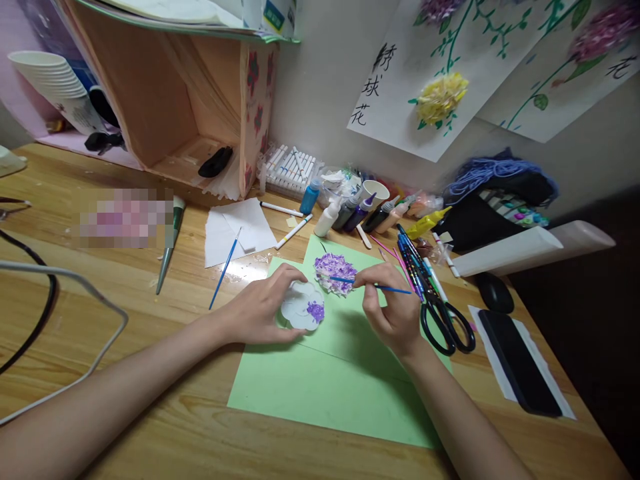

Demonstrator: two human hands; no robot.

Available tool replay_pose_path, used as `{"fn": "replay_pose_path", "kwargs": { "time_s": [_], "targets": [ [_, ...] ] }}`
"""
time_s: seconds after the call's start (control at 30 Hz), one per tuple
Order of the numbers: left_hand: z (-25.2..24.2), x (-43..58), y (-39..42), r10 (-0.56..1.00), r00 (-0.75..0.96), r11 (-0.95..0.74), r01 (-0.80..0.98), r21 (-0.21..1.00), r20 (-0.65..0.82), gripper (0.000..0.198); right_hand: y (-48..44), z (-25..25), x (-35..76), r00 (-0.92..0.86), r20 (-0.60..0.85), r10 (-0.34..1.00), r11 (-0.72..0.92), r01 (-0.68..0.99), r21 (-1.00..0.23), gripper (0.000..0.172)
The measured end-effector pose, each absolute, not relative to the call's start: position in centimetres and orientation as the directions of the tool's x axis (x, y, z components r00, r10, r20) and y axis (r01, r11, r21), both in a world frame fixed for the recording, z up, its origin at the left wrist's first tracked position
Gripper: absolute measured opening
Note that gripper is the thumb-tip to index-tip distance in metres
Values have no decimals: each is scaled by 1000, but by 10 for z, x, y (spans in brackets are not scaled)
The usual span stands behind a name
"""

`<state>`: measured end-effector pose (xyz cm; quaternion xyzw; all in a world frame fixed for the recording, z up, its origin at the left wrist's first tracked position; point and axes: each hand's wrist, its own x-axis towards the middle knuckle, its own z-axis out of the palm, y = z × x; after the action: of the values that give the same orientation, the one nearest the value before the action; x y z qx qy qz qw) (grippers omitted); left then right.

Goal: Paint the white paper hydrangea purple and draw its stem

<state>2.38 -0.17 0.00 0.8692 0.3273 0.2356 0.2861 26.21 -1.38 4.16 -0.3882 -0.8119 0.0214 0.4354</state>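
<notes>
My right hand [393, 307] pinches a thin blue paintbrush [387, 288], whose tip reaches left onto a purple-and-white paper flower [335, 272]. The flower lies on a light green sheet of paper [325, 380] on the wooden desk. My left hand [263, 307] grips a white flower-shaped palette [301, 305] holding a dab of purple paint, just left of the flower. Both forearms come in from the bottom edge.
Black scissors [447, 321] and coloured pens [413, 263] lie right of my right hand. Paint bottles [357, 212], a paper cup [375, 191] and a marker tray [290, 170] line the back. A second blue brush [225, 268] rests on white paper [239, 230]. A black phone [520, 363] lies far right; cables [45, 307] lie left.
</notes>
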Motion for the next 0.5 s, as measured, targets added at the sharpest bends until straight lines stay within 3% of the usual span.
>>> {"fn": "replay_pose_path", "kwargs": {
  "time_s": [0.17,0.5],
  "targets": [
    [0,24,-1,706,670,-618,426,660,228,62,-14,41,262,-261,687,678,673,595,-439,18],
    [-1,23,-1,698,676,-628,419,656,236,62,-13,43,266,-240,693,680,651,633,-419,18]
  ]
}}
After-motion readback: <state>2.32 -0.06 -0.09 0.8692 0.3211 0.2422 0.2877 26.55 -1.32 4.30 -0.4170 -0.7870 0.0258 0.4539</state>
